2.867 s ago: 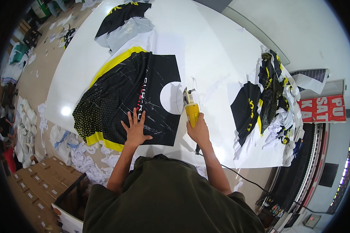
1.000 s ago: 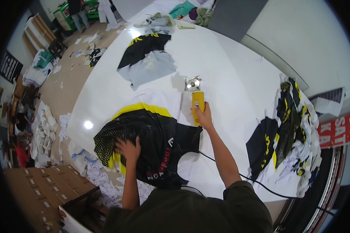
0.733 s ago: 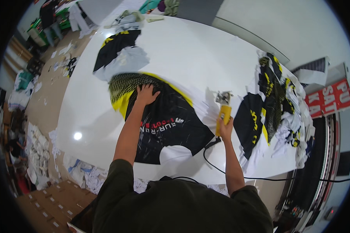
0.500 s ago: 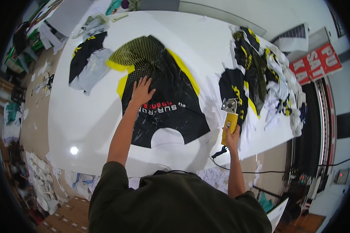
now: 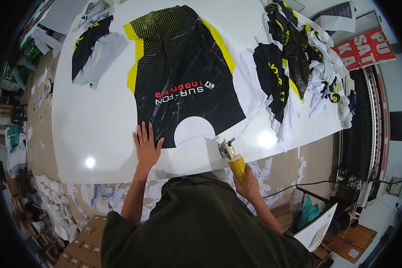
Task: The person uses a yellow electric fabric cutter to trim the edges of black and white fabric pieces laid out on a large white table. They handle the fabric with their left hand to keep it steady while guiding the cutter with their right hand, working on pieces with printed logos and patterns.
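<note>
My left hand [image 5: 146,147] lies with spread fingers on the lower left corner of a large black, yellow-edged fabric panel [image 5: 181,60] with a dot pattern and printed lettering. The panel lies on the white table [image 5: 89,129], a white half-round area [image 5: 194,129] at its lower edge. My right hand [image 5: 246,183] is closed around the body of a yellow corded rotary cutter [image 5: 236,163]. The cutter's metal head is at the table's near side, just below and right of the half-round area; I cannot tell whether it touches the white material there.
A long heap of black, yellow and white fabric [image 5: 290,67] lies along the right. A black-and-grey piece [image 5: 94,53] sits at the upper left. A machine [image 5: 366,111] stands beyond the right edge. Scraps [image 5: 53,201] and cartons [image 5: 82,241] are on the floor at lower left.
The panel has been swung round and spread out farther up the table, half-round edge toward me. My left hand has moved down to its lower corner. The cutter has come down and leftward.
</note>
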